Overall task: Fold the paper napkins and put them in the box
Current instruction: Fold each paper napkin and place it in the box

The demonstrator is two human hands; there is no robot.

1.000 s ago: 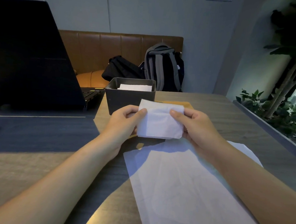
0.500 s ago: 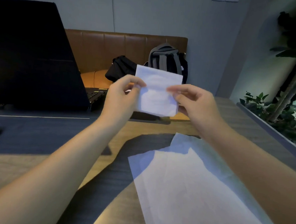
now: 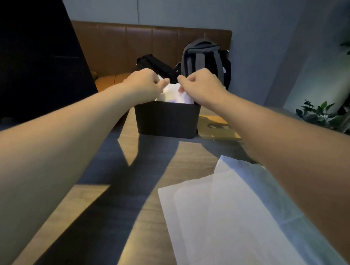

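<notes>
Head view showed both hands over the box (image 3: 166, 119): left hand (image 3: 144, 83) and right hand (image 3: 200, 87) each pinched a top corner of the folded napkin (image 3: 175, 95) with curled fingers, its lower part already inside the box. Released unevenly, it could spring open or snag on the rim. More napkins (image 3: 236, 226) lay flat on the worktop (image 3: 108, 220), nearer than the box.

no text, label, brand or number can be read anywhere here.
</notes>
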